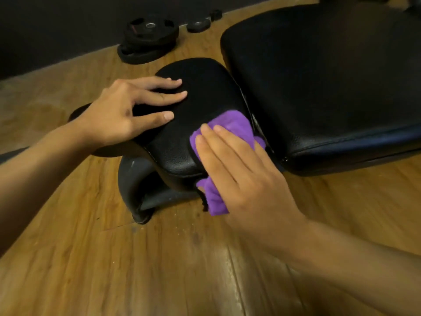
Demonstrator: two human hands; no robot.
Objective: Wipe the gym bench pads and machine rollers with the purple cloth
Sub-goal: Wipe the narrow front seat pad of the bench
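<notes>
Cloth [230, 124] under R fingers [213, 156].

The left hand [118, 112] and right hand [246, 179] are bare, and so are the left forearm [34, 169] and right forearm [353, 265] as far as the frame's edge. The fingers are long and slim, with short, rounded nails. A small dark spot marks the back of the left hand near the knuckles. The right forearm looks blurred.
</notes>
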